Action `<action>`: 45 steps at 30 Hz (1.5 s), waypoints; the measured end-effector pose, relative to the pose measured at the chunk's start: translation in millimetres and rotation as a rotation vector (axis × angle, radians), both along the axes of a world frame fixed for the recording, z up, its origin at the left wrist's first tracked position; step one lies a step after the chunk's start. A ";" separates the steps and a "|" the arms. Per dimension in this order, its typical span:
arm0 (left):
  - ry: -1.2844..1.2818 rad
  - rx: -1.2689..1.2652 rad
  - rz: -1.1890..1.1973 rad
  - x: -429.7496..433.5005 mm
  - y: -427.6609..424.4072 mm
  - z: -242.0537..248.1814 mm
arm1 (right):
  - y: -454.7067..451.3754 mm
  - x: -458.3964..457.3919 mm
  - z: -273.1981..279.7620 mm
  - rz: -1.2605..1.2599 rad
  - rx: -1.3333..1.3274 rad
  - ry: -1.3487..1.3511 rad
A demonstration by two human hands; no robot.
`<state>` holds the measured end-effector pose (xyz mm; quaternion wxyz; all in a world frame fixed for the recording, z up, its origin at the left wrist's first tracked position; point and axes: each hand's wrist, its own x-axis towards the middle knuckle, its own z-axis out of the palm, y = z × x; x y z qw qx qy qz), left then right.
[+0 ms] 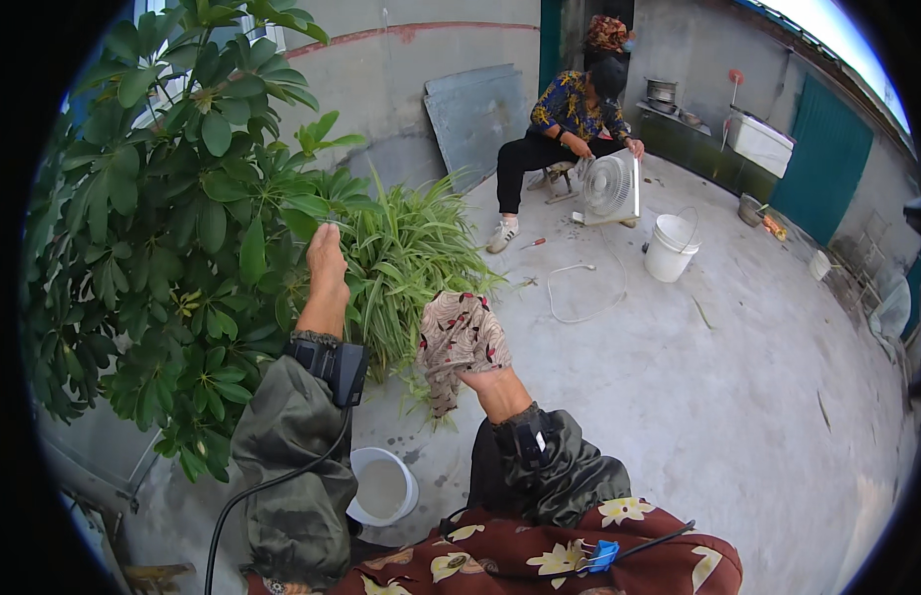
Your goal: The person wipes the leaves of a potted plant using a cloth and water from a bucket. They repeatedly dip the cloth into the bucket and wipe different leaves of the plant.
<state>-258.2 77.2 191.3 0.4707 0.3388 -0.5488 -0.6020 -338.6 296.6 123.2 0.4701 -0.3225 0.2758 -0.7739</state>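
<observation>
My left hand (327,260) reaches up into a leafy umbrella plant (230,186). Its fingertips meet the edge of a green leaf (300,222); whether they grip it cannot be made out. A patterned cloth (464,335), beige with dark red spots, hangs over the fingers of my right hand (499,390), which holds it in front of a spider plant (408,260). The cloth covers most of those fingers. Below, between my forearms, a white bucket (382,487) of cloudy water stands on the concrete.
Ahead, a seated person (579,126) holds a box fan (611,188). Its cord (579,316) trails over the concrete floor, near a screwdriver (533,243) and a white pail (672,249). A black cable (282,476) runs along my left sleeve. Metal sheets (475,123) lean against the wall.
</observation>
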 end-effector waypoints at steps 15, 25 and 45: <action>0.873 0.698 -0.002 -34.3 -140.0 -28.0 | -84.1 -62.0 -58.9 0.453 -0.272 -0.785; 0.587 0.643 -0.025 -1.2 -104.5 -46.4 | -108.0 -74.0 -79.0 0.444 -0.160 -0.836; 0.106 0.386 -0.092 53.5 -69.1 -74.5 | -185.9 -91.4 29.9 0.147 0.124 0.407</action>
